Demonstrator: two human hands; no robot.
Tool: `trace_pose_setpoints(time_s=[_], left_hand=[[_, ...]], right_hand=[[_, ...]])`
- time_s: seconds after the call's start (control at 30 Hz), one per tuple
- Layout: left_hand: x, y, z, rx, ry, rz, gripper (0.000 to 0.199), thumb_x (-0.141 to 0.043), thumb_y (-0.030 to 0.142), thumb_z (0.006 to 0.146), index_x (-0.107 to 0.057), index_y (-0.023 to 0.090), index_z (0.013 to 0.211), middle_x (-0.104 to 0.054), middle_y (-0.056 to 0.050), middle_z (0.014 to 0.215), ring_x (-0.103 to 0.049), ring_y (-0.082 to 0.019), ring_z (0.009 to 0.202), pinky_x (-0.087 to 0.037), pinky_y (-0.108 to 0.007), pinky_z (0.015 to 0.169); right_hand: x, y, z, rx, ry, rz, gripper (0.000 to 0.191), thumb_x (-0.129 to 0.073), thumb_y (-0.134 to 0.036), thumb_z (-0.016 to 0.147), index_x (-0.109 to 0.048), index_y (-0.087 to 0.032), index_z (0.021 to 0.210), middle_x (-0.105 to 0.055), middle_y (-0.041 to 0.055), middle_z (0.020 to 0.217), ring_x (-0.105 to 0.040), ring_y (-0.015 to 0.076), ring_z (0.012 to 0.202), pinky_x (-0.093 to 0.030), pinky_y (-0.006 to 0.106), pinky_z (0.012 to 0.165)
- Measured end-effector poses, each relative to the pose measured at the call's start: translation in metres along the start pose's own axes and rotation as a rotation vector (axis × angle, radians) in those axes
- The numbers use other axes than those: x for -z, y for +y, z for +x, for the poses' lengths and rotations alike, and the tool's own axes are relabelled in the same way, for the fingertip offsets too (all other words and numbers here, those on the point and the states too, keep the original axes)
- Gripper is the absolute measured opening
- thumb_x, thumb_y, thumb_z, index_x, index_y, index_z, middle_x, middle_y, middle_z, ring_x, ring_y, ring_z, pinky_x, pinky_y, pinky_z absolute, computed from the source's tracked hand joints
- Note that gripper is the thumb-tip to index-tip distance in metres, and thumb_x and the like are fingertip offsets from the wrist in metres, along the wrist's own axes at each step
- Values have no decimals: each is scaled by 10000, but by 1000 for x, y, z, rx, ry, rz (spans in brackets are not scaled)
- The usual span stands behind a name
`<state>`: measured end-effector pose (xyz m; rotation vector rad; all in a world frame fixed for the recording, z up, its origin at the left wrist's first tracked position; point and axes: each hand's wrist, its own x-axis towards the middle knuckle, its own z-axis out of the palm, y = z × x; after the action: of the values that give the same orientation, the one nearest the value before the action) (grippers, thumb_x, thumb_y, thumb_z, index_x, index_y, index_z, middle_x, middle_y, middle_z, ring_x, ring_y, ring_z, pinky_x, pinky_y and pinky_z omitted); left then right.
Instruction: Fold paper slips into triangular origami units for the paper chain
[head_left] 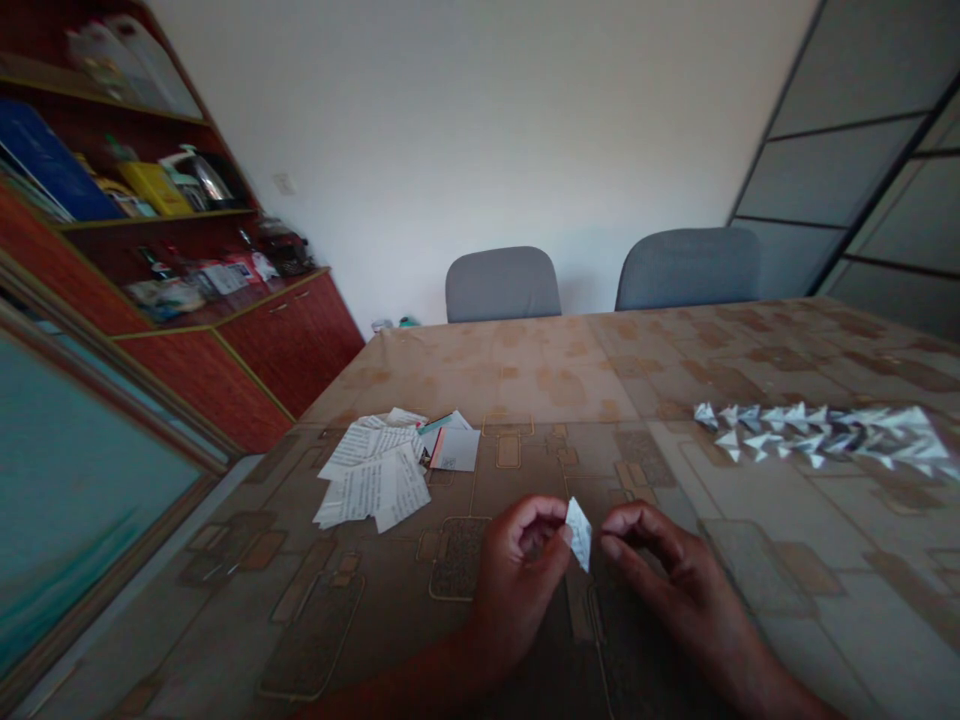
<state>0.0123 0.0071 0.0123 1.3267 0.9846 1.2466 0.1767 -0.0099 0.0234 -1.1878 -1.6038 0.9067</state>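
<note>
Between the thumb and fingers of my left hand [517, 570] is a small folded piece of printed paper [578, 535], pointed at top and bottom and held upright above the table. Just to its right is my right hand [671, 575], thumb and index fingertips brought together in a pinch. A narrow gap separates those fingertips from the paper, and nothing shows between them. To the left lies a loose pile of printed paper pieces [375, 475]. Rows of folded, pointed paper pieces [825, 430] sit at the right of the table.
A patterned cloth covers the table [517, 385]. Behind its far edge stand two grey chairs, one left [502, 285] and one right [686, 270], near a white wall. At the left is a reddish wooden cabinet [292, 335] with shelves of household items.
</note>
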Motion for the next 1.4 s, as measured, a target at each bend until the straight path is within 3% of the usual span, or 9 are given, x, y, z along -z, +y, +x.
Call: trace_pose_setpoints(time_s=[0.3,0.47,0.63,0.77,0.9,1.03,1.4], left_hand=[[-2,-3,-3,-155,17,299,83,-597,95,730,-590,171,762,-643,-2,698,-625,-130,645,-488,-212,612],[3,-2,-1,-172,-115,436,101,-612,79,762,-641,175,773,-687,-8,732,-633,-131,672,-468,-209,634],[10,-2,6,-123,-294,520,185,-610,52,789,-685,181,898,-720,-24,835,-661,-158,766,-479,-231,696],[12,-5,10,-145,-390,670,238,-587,37,814,-687,187,969,-707,-27,875,-648,-175,816,-462,-255,742],[13,-8,9,-178,-362,777,227,-597,61,821,-672,190,992,-675,-30,884,-623,-180,832,-443,-259,742],[17,-6,8,-193,-361,850,96,-695,144,769,-657,178,851,-624,-16,833,-584,-180,803,-407,-245,682],[18,-4,4,-125,-330,882,126,-708,114,730,-622,175,799,-611,3,771,-562,-166,744,-362,-235,636]], right_hand=[[5,3,-2,123,72,-168,54,-562,-244,896,-616,-239,902,-669,16,819,-633,171,746,-511,246,652],[12,3,2,309,-41,-315,195,-593,-152,861,-626,-247,1029,-653,37,910,-627,193,830,-520,292,725],[17,12,5,218,-169,-455,102,-561,-162,892,-636,-229,871,-615,44,892,-611,213,855,-512,325,719],[13,19,5,186,-218,-559,74,-600,-172,876,-648,-220,847,-621,38,843,-611,218,822,-501,334,717],[7,22,4,211,-214,-645,87,-635,-147,839,-648,-214,785,-629,35,810,-610,223,813,-485,331,714],[6,22,3,213,-214,-667,97,-659,-133,830,-669,-229,838,-631,26,812,-608,217,806,-468,321,703],[7,20,4,184,-222,-602,161,-637,-62,805,-649,-222,819,-638,26,818,-606,214,807,-473,314,704]])
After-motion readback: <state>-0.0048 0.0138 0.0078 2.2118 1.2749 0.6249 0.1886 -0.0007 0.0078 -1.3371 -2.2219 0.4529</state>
